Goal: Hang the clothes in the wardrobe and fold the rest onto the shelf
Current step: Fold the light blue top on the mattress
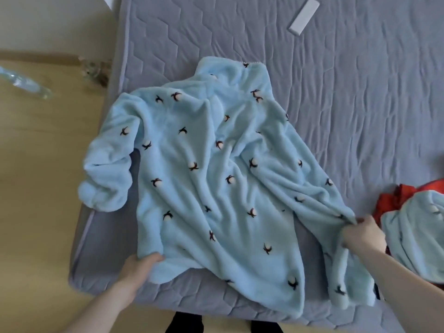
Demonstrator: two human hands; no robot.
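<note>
bare forearms, no sleeves showing; left hand [141,265] and right hand [362,236] ungloved; dark footwear [185,323]

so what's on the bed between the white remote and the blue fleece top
Nothing: in the head view, only bare grey quilted mattress separates the white remote from the blue fleece top.

pale blue fleece garment [211,179] with dark motifs, spread flat on bed, hem corners at each grip
</note>
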